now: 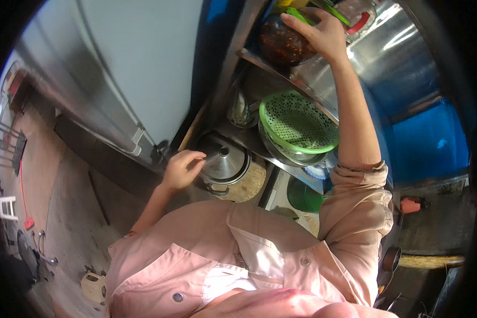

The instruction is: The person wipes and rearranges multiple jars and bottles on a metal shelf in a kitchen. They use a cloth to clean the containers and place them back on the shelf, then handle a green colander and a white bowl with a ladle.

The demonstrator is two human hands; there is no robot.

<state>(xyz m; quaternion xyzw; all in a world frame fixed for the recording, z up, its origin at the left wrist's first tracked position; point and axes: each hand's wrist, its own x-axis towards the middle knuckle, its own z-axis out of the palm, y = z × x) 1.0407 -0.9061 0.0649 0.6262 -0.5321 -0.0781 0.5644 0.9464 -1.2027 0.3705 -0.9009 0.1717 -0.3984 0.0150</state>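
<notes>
At the upper right my right hand [326,34] reaches up to the top shelf, its fingers closed round the green top of a clear jar [283,42]. Dark reddish-brown contents fill the jar. My left hand [183,169] hangs lower, left of centre, with nothing in it; its fingers are loosely bent and the thumb stands apart. Close beside it is a metal pot lid [223,163] with a black knob, on a pot with a dark side handle. Below the jar, a green perforated basket [297,124] rests in a metal bowl on the shelf beneath.
A tall, pale fridge [143,58] rises at the left. Glass jars and a shiny metal panel [397,42] are at the upper right. A round wooden board [249,183] lies under the pot, with a green bucket [305,196] nearby. A small beige stool [93,286] stands on the floor.
</notes>
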